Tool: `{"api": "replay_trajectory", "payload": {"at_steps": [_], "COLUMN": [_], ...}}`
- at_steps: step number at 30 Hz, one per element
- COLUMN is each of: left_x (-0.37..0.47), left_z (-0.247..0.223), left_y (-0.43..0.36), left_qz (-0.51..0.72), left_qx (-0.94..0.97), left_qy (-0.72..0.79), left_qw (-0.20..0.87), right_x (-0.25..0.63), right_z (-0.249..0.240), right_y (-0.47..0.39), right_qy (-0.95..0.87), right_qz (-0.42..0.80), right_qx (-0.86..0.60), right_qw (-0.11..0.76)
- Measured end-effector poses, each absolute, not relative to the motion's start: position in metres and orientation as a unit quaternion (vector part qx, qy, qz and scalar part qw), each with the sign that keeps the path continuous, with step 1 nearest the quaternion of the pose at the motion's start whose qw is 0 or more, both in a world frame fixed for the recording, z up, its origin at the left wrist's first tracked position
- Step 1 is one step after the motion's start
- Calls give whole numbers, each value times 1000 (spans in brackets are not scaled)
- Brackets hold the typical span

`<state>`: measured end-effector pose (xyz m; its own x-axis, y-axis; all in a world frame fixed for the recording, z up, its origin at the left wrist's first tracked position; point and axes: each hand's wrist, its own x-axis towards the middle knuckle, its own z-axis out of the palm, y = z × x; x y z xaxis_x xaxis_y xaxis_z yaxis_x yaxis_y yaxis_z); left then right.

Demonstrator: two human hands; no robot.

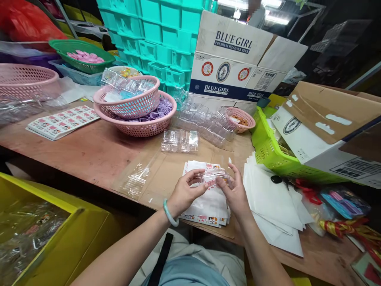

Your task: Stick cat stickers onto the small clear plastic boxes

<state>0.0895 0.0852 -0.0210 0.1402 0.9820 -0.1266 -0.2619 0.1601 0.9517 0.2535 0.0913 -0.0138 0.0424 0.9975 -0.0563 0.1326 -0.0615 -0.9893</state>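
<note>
Between my two hands is a small clear plastic box [214,174], held just above a stack of printed sticker sheets [205,202]. My left hand [188,191], with a pale green bangle at the wrist, grips the box's left end between thumb and fingers. On the right end, my right hand [235,190] presses its thumb on the front while the fingers are behind. Pink and orange print shows on or through the box; I cannot tell which. Beyond the hands, an open clear plastic box [179,141] lies on the cardboard.
Several clear boxes [205,123] are heaped behind, beside a small pink basket [242,121]. Stacked pink baskets [133,125] and sticker sheets [62,121] lie to the left. White paper [270,206] and a lime crate [276,155] are right; a yellow bin [86,230] stands lower left.
</note>
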Motion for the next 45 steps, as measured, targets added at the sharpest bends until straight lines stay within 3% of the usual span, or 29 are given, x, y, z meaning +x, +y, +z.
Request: {"api": "replay_trajectory", "payload": {"at_steps": [5,8,11,15,19,21,24,27,30,33,37,40,43,45], "left_x": [33,-22,-54,-29,26,44,58,65,71,74,76,80,86,89], "left_z": [-33,-57,-68,-54,-43,-43,-38,-29,-25,-28,-28,-26,-26,-28], "left_y": [83,98,109,95,73,72,79,83,82,84,98,105,103,99], "left_qz": [517,547,514,546,521,498,522,548,529,438,339,368,407,421], "left_qx": [453,516,548,548,489,419,284,199,186,211,258,275,265,236], "left_qy": [441,547,607,599,540,514,478,445,448,417,366,334,345,360], "left_qw": [577,367,260,206,445,559,647,680,697,768,828,823,803,798], "right_x": [256,268,273,265,262,264,266,263,258,259,265,265,262,262], "right_z": [-18,-31,-42,-57,-70,-69,-58,-53,-62,-74,-67,-49,-34,-28], "right_y": [102,108,100,74,59,55,47,41,41,44,40,31,27,32], "right_qy": [-504,-556,-716,-877,-898,-893,-881,-885,-878,-853,-853,-884,-909,-873], "right_qz": [496,372,245,151,90,75,41,13,31,57,21,-7,65,105], "right_qx": [-549,-600,-556,-421,-402,-403,-397,-367,-395,-442,-396,-347,-321,-370], "right_qw": [446,440,344,177,156,187,254,287,268,272,338,313,257,298]}}
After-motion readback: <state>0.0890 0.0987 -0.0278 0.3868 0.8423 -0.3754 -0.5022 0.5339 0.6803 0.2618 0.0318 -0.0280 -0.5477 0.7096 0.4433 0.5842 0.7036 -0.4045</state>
